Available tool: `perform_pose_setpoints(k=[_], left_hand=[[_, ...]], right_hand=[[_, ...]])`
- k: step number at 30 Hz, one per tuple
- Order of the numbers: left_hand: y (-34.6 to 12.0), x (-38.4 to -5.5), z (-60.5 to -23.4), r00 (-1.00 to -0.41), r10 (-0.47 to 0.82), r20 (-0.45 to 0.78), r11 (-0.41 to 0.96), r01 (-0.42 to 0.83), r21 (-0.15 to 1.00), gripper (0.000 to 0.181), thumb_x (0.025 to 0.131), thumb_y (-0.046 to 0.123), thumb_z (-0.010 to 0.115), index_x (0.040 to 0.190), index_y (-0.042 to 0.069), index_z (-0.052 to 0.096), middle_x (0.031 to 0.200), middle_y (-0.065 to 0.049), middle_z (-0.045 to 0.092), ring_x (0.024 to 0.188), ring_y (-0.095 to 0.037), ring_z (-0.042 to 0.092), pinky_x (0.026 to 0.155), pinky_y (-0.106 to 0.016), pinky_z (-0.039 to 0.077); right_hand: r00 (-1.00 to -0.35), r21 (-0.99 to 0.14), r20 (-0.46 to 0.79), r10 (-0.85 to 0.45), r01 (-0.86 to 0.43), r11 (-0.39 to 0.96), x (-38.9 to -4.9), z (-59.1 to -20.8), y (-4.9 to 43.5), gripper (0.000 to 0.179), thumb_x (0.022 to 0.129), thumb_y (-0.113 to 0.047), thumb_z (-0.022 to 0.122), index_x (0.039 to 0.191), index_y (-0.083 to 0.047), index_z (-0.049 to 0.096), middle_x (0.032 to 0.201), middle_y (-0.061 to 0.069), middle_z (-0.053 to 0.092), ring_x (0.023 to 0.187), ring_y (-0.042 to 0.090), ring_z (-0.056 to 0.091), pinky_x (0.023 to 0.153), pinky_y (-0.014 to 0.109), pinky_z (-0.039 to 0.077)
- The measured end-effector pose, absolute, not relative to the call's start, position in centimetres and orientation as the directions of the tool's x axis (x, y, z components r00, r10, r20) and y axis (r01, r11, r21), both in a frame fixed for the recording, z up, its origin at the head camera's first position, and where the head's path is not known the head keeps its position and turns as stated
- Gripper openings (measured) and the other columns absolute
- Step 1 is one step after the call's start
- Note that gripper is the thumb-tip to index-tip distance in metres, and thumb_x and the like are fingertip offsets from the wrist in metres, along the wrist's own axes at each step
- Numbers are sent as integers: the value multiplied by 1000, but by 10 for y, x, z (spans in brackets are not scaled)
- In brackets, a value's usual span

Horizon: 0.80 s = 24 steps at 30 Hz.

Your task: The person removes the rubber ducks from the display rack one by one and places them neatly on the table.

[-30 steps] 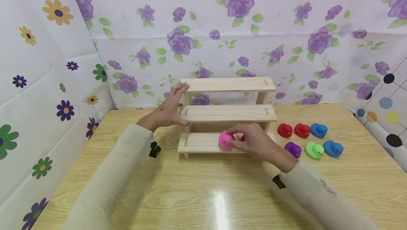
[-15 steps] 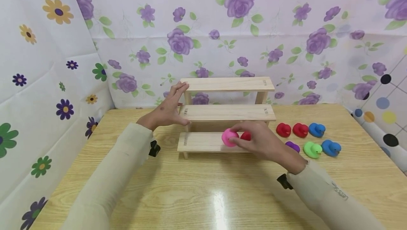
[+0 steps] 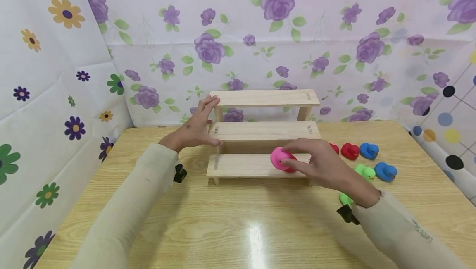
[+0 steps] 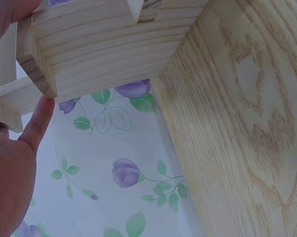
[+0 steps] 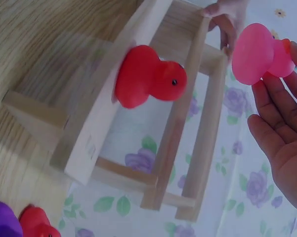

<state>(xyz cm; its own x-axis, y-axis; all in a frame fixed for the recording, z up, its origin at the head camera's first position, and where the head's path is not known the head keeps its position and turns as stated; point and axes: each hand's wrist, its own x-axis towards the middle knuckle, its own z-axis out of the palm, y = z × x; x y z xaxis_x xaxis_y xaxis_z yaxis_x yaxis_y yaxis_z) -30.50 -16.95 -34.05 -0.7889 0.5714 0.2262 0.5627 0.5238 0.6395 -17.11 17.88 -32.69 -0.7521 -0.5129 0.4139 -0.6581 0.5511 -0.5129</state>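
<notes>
A three-tier wooden step shelf [image 3: 264, 130] stands near the back of the table. My left hand [image 3: 191, 132] holds its left side, fingers at the top board and thumb by the middle one. Between thumb and fingertips, my right hand [image 3: 325, 163] pinches a pink rubber duck [image 3: 279, 158], raised over the lowest board. The right wrist view shows this pink duck [image 5: 254, 54] apart from the shelf. A red rubber duck [image 5: 138, 76] sits on the lowest board; in the head view the pink duck and my fingers partly cover it.
Right of the shelf lie several more rubber ducks: red [image 3: 350, 151], blue [image 3: 385, 171] and green [image 3: 366, 172]. My right wrist partly hides another green duck [image 3: 346, 199]. A purple duck [image 5: 2, 219] shows in the right wrist view. Flowered sheeting [image 3: 245, 46] hangs behind.
My right hand has lifted the pink duck off the lowest board and carried it right, so it now overlaps the red duck in the head view. My left hand stays on the shelf.
</notes>
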Motion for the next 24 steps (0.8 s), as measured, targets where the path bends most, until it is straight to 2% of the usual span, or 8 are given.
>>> perform_pose_setpoints(k=[3,6,11,14,17,19,23,24], left_hand=[[-169,-305,-340,-790,570,225,525,561,640,125,68,7,91,161,11,8,163,-7,-1,150,-27,10,103,-45,48],[-169,-305,-340,-793,567,225,528,559,639,125,68,6,91,161,11,9,163,-7,-2,150,-27,10,103,-45,48],[-169,-305,-341,-798,561,219,531,551,644,124,68,5,91,161,12,9,164,-6,-1,150,-27,9,103,-45,48],[-170,-305,-341,-800,561,213,527,544,653,124,69,5,91,161,12,9,163,-6,-2,150,-27,9,103,-46,47],[-170,-305,-342,-800,560,214,521,542,660,124,69,5,91,161,12,9,163,-6,-2,150,-27,9,104,-47,47],[-170,-305,-341,-799,560,217,524,545,655,123,69,5,91,161,12,9,163,-6,-1,150,-27,9,104,-46,47],[-169,-305,-341,-798,561,221,529,551,646,123,69,6,91,161,12,10,164,-6,-1,150,-26,8,102,-46,48],[-168,-305,-341,-797,562,221,531,553,642,123,69,6,91,161,12,10,164,-6,-1,150,-26,8,102,-46,48]], right_hand=[[-751,-493,436,-496,-660,566,-168,-325,187,27,86,-11,80,112,-12,75,109,-3,73,103,18,69,80,38,59],[-747,-471,460,-481,-664,581,-165,-324,194,28,85,-9,80,112,-11,74,109,-2,73,101,18,69,81,41,59],[-735,-432,503,-456,-670,604,-161,-323,206,34,81,-4,82,114,-9,74,109,1,73,101,19,68,85,26,56],[-728,-427,521,-445,-674,603,-158,-322,214,36,80,-2,82,115,-9,74,111,3,73,95,15,66,71,15,51],[-731,-430,527,-434,-670,605,-156,-321,222,37,79,-1,82,114,-10,74,111,6,73,81,8,61,55,14,42],[-736,-427,528,-423,-661,617,-154,-321,228,36,79,0,82,113,-10,75,109,5,74,81,7,62,55,12,43],[-751,-403,527,-398,-633,661,-149,-320,241,35,78,1,82,110,-10,75,104,1,74,85,9,64,70,10,46],[-755,-396,525,-393,-625,673,-148,-319,245,34,78,1,82,110,-10,75,104,1,74,81,8,62,66,10,45]])
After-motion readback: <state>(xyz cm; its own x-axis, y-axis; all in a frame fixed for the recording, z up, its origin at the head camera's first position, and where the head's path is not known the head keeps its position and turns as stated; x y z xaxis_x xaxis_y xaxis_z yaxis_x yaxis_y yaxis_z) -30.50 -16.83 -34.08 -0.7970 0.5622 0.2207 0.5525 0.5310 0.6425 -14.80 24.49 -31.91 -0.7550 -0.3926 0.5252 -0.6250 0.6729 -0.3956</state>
